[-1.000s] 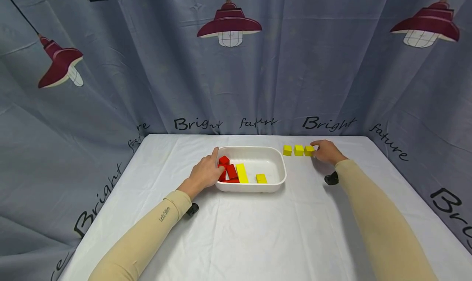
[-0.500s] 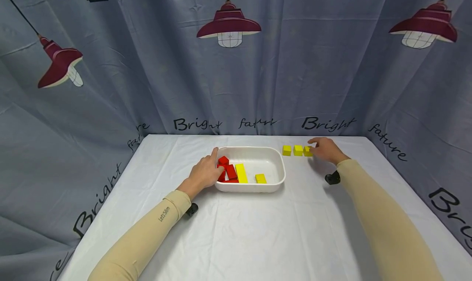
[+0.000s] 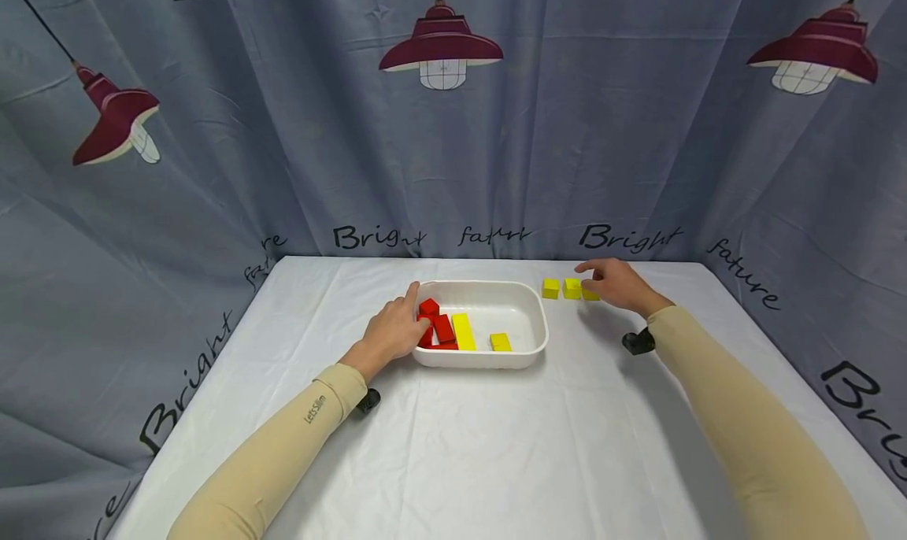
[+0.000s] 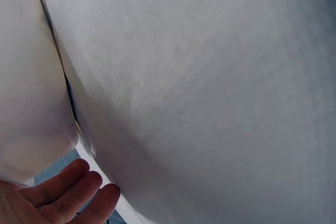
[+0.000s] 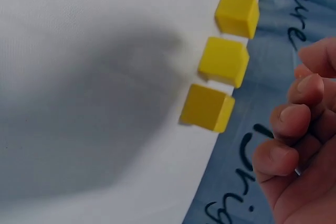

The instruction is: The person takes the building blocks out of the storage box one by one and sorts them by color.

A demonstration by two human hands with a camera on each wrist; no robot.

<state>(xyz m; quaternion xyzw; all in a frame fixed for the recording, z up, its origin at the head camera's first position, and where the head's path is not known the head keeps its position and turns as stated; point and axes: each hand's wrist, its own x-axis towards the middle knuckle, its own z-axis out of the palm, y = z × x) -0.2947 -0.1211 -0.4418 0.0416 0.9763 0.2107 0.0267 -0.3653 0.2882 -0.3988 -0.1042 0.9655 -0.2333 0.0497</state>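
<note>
My left hand (image 3: 390, 331) holds the left end of a white tray (image 3: 506, 360), thumb over the rim on the inside and index finger along the rim. In the left wrist view its fingers (image 4: 71, 198) lie outside, against the tray. Several red blocks (image 3: 443, 329), a long yellow block (image 3: 464, 331) and a small yellow block (image 3: 500, 342) lie in the tray. My right hand (image 3: 620, 284) hovers over the right end of a row of yellow cubes (image 3: 549, 288), partly covering the rightmost. In the right wrist view its loosely curled fingers (image 5: 291, 119) hold nothing, apart from the cubes (image 5: 224, 61).
A white cloth (image 3: 496, 445) covers the table. Its far edge lies just behind the cubes, where a grey-blue curtain (image 3: 546, 154) printed with lamps and writing hangs. Small black cameras (image 3: 638, 342) sit under both wrists.
My right hand has shifted left and slightly up, from beside the rightmost yellow cube to above it. The cubes, the tray and my left hand stay where they were.
</note>
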